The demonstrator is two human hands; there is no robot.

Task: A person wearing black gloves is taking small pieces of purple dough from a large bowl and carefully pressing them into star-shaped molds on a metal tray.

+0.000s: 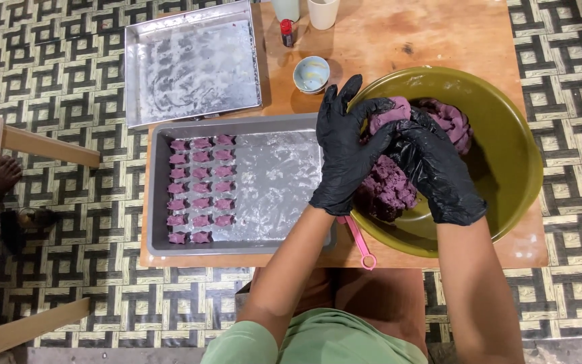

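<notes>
Purple dough in olive bowl; left hand, right hand fingers gripping lump at near rim.

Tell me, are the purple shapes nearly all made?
Not nearly. Done: three columns of small purple shaped pieces fill only the left part of the grey tray. In hand: the left hand and right hand, in black gloves, are pulling at the purple dough in the green bowl. Left: a big mound of dough, and the second metal tray holds no pieces.
</notes>
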